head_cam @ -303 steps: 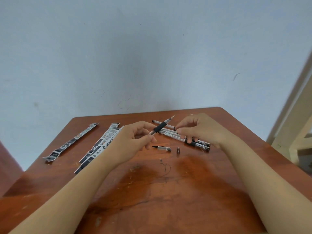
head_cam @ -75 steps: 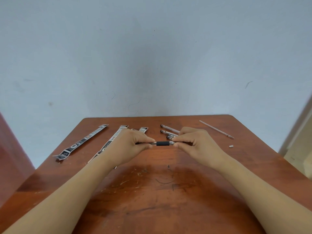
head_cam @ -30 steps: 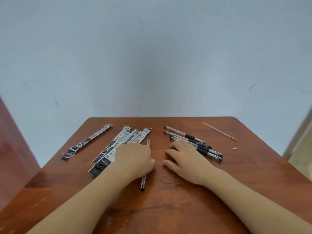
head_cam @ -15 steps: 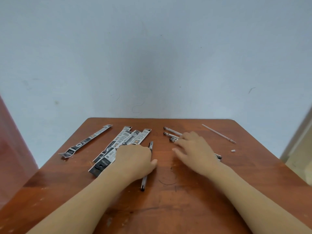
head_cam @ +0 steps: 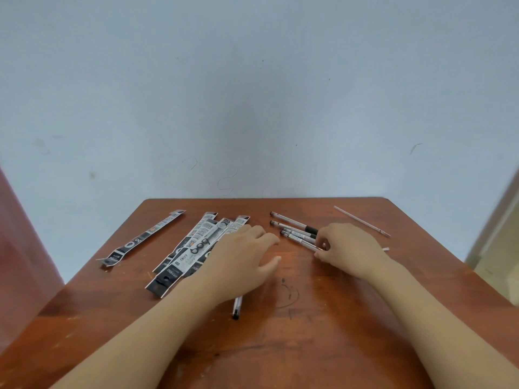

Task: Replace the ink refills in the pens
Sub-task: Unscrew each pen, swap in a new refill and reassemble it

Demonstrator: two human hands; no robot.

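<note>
Pens [head_cam: 292, 228], slim clear barrels with black grips, lay bunched at the back of the scuffed wooden tabletop [head_cam: 309, 346], between printed refill packets [head_cam: 196, 248] and a thin loose refill [head_cam: 362, 221]. The right hand [head_cam: 348, 248], fingers curled, seemed to pinch the front pen [head_cam: 300, 240]. The left hand [head_cam: 244, 259] rested palm-down, fingers relaxed, hiding most of a lone pen [head_cam: 236, 307].

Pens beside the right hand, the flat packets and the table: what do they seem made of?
Pens: clear, glossy barrels, seemingly plastic, with matte black grips, perhaps rubber. Packets: black-and-white printed strips, thin card or film; the bent ends suggest paper. Table: reddish-brown wood or veneer, semi-gloss, scuffed and pen-marked.
</note>
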